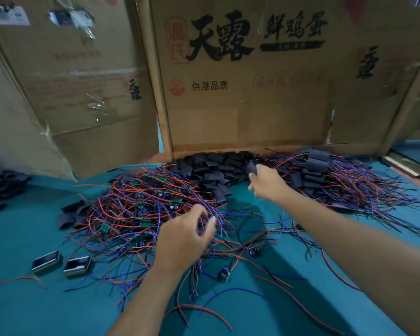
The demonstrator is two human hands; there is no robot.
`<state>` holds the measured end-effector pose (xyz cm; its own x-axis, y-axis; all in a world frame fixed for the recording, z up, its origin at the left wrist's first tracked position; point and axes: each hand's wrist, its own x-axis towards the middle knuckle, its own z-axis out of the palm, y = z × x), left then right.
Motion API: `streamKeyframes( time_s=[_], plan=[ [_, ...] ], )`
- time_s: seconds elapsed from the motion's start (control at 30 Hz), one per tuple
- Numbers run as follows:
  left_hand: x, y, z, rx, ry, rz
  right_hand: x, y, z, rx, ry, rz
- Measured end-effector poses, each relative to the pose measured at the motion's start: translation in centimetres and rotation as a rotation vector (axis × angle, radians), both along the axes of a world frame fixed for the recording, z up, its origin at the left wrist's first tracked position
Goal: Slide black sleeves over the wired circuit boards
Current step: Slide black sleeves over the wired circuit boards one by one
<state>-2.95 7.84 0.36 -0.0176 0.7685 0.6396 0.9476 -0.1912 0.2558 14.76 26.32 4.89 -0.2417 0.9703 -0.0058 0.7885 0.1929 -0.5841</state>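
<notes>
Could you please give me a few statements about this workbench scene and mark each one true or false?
1. The right hand pinches a black sleeve above the heap of loose black sleeves. True.
2. The left hand rests flat on the bare teal table top. False: its fingers are curled in the tangle of red and blue wires with small green circuit boards.
3. Two small dark rectangular cases lie near the left of the wire tangle. True.
4. The sleeved boards are piled at the left edge. False: they lie on the right, by the brown cardboard box with black characters.
</notes>
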Motion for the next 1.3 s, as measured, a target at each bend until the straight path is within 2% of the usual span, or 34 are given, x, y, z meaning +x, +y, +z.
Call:
streamKeyframes(
  time_s=[0.1, 0.23, 0.33, 0.4, 0.47, 0.53, 0.57, 0.7, 0.77, 0.93, 1.07, 1.3],
  plan=[
    [3.9, -0.6, 0.1, -0.131, -0.026, -0.003, 0.1, -6.7, -0.2, -0.072, 0.32, 0.119],
    [6.6, -1.6, 0.5, 0.007, 0.115, 0.043, 1.8, -13.9, -1.2, -0.246, 0.671, 0.128],
    [6.9, -2.5, 1.2, -0.041, 0.039, -0.107, 2.8, -15.8, -2.4, -0.406, 0.987, 0.095],
    [6.5, -2.9, 1.7, 0.051, -0.025, -0.107, 3.2, -15.5, -2.8, -0.568, 1.164, 0.107],
    [5.0, -2.4, 3.0, 0.087, -0.163, -0.025, 3.8, -14.6, -3.0, -0.625, 1.201, 0.094],
    [1.7, -0.5, 4.2, -0.026, -0.23, 0.021, 4.4, -13.8, -3.1, -0.653, 1.235, 0.064],
    [-0.4, 0.6, 4.7, -0.11, -0.188, 0.042, 4.5, -13.7, -3.2, -0.663, 1.246, 0.062],
    [-6.4, 4.1, 5.7, -0.487, 0.29, 0.158, 4.6, -13.7, -3.2, -0.643, 1.277, 0.099],
    [-7.5, 4.9, 5.2, -0.584, 0.37, 0.164, 4.7, -13.8, -3.1, -0.611, 1.291, 0.119],
    [-8.1, 5.3, 5.0, -0.534, 0.508, 0.094, 4.9, -13.9, -3.0, -0.546, 1.255, 0.119],
    [-8.4, 4.9, 4.3, -0.462, 0.709, 0.174, 5.1, -13.8, -3.0, -0.529, 1.221, 0.088],
    [-7.7, 4.4, 4.4, -0.313, 0.842, 0.246, 5.2, -14.0, -2.8, -0.528, 1.21, 0.055]
  ],
)
